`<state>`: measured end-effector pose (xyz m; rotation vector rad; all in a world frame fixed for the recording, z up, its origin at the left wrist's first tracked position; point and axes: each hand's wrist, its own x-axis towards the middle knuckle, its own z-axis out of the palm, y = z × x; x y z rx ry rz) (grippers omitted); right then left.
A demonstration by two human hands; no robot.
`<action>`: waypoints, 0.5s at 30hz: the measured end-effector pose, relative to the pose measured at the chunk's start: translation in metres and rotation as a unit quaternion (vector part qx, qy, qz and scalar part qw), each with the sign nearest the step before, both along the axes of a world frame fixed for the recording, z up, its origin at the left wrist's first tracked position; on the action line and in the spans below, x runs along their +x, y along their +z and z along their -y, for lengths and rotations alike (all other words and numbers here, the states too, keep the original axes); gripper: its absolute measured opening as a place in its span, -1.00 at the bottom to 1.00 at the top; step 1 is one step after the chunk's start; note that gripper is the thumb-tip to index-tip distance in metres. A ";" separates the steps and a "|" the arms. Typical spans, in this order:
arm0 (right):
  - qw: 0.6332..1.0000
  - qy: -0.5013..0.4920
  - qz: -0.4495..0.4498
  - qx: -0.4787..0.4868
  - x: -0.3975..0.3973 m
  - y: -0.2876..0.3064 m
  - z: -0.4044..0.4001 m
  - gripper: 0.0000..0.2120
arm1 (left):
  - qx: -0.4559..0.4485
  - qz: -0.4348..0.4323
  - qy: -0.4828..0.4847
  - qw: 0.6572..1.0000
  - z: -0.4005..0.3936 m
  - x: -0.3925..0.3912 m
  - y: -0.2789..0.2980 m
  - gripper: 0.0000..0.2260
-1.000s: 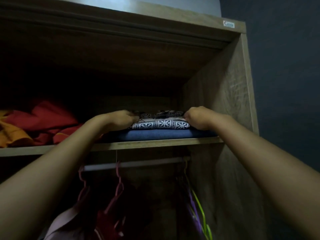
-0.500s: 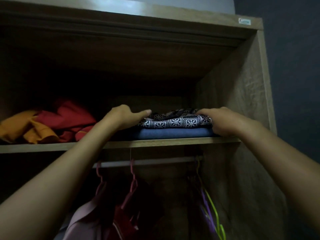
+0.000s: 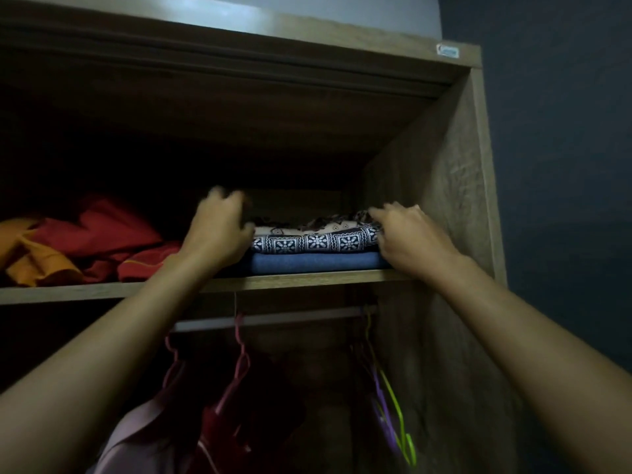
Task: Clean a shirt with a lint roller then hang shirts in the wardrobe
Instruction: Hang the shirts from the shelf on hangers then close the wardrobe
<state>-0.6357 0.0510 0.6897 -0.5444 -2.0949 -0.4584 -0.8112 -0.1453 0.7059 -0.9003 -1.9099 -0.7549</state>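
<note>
A pile of folded shirts lies at the right end of the wardrobe shelf (image 3: 290, 280). A blue one (image 3: 307, 263) is at the bottom, a navy-and-white patterned one (image 3: 314, 241) lies on it, and a brown patterned one (image 3: 331, 222) is on top. My left hand (image 3: 215, 230) is at the pile's left end, fingers lifted and spread, blurred, thumb near the patterned shirt's edge. At the right end, my right hand (image 3: 407, 237) rests its fingers on the top shirt; its thumb is hidden. No lint roller is in view.
Crumpled red clothes (image 3: 102, 230) and orange clothes (image 3: 30, 258) fill the shelf's left part. Below runs a hanging rod (image 3: 273, 319) with pink hangers (image 3: 239, 367), a pale pink garment (image 3: 136, 439), and green and purple hangers (image 3: 393, 405). The wardrobe's side wall (image 3: 444, 200) stands close on the right.
My left hand has lifted its fingers up off the pile's left end. My right hand has slid further onto the top of the pile. The camera has shifted.
</note>
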 end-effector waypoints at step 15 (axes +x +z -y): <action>0.983 0.064 0.031 -0.169 -0.009 -0.038 -0.021 -0.25 | -0.240 -0.070 0.006 0.968 -0.006 0.031 -0.040 -0.41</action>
